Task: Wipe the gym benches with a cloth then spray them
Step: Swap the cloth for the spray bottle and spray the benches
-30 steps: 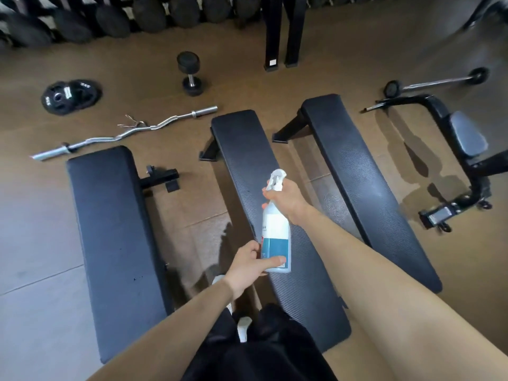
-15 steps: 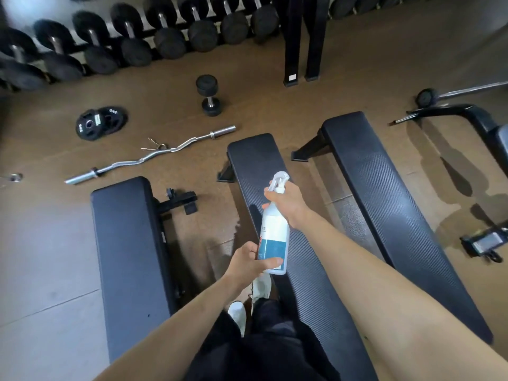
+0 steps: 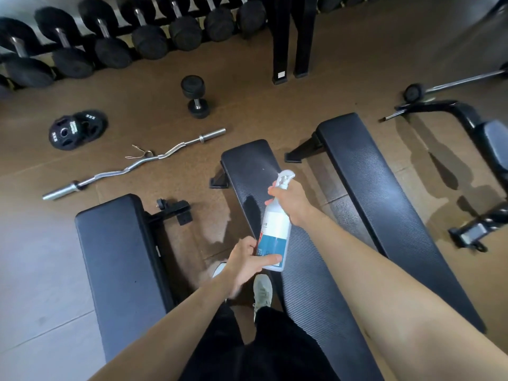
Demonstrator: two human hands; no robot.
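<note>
A white spray bottle point(image 3: 276, 229) with a blue lower label is held over the middle black bench point(image 3: 308, 270). My right hand point(image 3: 291, 200) grips its neck at the trigger, and a faint mist shows in front of the nozzle. My left hand point(image 3: 244, 264) holds the bottle's base, thumb along the bottom. A second black bench point(image 3: 121, 265) lies to the left and a third point(image 3: 384, 204) to the right. No cloth is in view.
A curl bar point(image 3: 137, 162), weight plates point(image 3: 77, 129) and a loose dumbbell point(image 3: 195, 96) lie on the brown floor beyond the benches. A dumbbell rack point(image 3: 115, 31) lines the back. Another machine point(image 3: 483, 149) stands at right. My shoes point(image 3: 262, 291) are between the left and middle benches.
The view has tilted up, showing more of the dumbbell rack. Both hands keep their hold on the bottle, and a spray mist now shows at the nozzle.
</note>
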